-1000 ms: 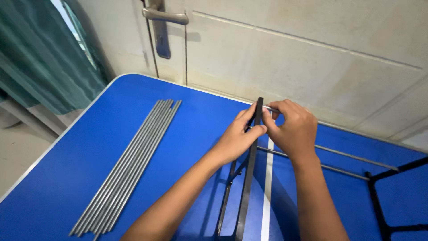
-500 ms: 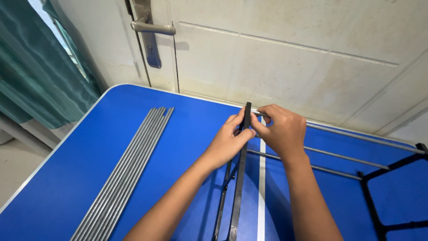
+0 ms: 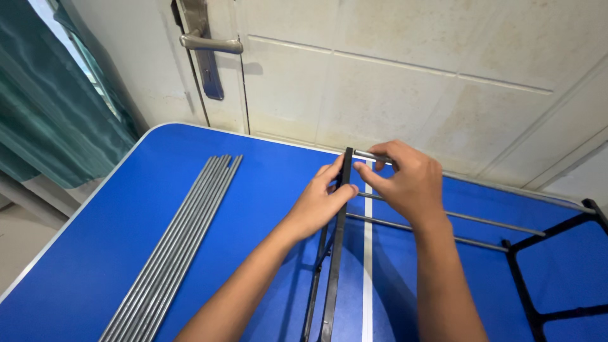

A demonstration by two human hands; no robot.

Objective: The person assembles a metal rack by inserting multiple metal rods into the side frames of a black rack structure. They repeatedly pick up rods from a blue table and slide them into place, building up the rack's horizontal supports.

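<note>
- Left hand [image 3: 320, 202]: closed on the top end of the black bar [image 3: 335, 253], fingers wrapped round it from the 9 o'clock side.
- Right hand [image 3: 408, 180]: pinching the near end of a rod [image 3: 366, 155] between thumb and fingers, right at the bar's top end, which it touches or nearly touches; whether it is seated in the bar cannot be told.
- Black bar: stands on edge near the centre of the blue worktop [image 3: 126, 240], running from 12 toward 6 o'clock and out of the lower edge of view.
- Fitted rods [image 3: 443, 215]: two thin metal rods already run from the bar toward 3 o'clock, reaching a second black frame piece [image 3: 525, 278] at the right edge.
- Spare rods [image 3: 183, 240]: a bundle of loose grey rods lies at 9 o'clock, well apart from both hands, untouched.
- Progress, as judged: two rods look placed and a third is in hand; the bundle suggests most of the assembly is left.
- Backdrop: a pale door [image 3: 411, 82] with a handle [image 3: 209, 43] at 12 o'clock.
</note>
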